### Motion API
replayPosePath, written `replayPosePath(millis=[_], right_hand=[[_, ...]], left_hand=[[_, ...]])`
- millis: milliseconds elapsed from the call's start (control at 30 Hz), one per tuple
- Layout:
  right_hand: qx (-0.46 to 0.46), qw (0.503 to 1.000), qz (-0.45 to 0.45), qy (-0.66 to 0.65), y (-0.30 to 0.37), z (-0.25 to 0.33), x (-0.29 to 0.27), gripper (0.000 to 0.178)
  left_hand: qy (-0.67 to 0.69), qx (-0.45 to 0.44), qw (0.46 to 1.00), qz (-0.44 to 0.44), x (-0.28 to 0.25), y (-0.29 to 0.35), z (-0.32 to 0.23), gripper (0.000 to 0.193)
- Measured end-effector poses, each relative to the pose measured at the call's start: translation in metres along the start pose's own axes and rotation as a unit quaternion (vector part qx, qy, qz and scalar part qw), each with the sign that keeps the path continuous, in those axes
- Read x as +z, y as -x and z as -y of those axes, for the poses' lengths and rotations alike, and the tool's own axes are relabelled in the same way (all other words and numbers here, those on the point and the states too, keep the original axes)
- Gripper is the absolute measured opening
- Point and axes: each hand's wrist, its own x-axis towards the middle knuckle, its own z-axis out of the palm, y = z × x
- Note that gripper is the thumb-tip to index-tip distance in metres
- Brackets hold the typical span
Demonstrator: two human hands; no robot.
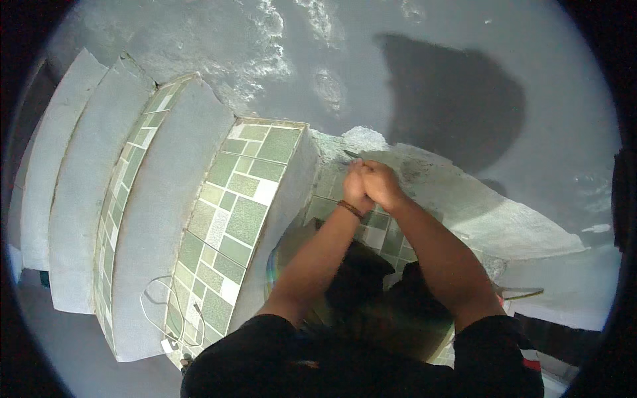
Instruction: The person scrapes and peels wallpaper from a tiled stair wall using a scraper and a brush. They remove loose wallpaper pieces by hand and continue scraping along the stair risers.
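Observation:
My left hand (356, 187) and my right hand (382, 183) are closed together in front of me, close to the foot of the wall. A thin, dark, blade-like tip (351, 154) sticks out past the fingers toward the wall. The rest of that tool is hidden inside my hands, so its kind cannot be made out. Just beyond the tip lies a rough, pale patch of bare wall (365, 138) where the grey paint is gone. A brown bracelet (350, 209) circles my left wrist.
Steps with green and white tiled treads (242, 199) and grey risers climb away on the left. A white cable (147, 302) with a plug lies looped on the lowest treads. The grey wall (451, 30) carries peeled patches and a large shadow. Green tiles (391, 237) cover the floor.

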Motion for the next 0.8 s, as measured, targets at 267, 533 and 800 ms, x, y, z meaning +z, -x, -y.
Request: replayPosePath(millis=[267,533,800], right_hand=[[-0.006,0.999,-0.030,0.024,0.003,-0.011,0.000,0.042],[-0.036,0.999,-0.031,0.020,0.012,0.010,0.004,0.040],[-0.035,0.999,-0.034,0.024,0.011,0.011,0.007,0.040]], left_hand=[[-0.309,0.092,0.946,0.032,0.005,0.004,-0.023,0.022],[0.114,0.025,0.993,-0.028,-0.003,0.007,0.002,0.025],[0.493,-0.204,0.844,0.051,-0.017,-0.002,-0.009,0.011]])
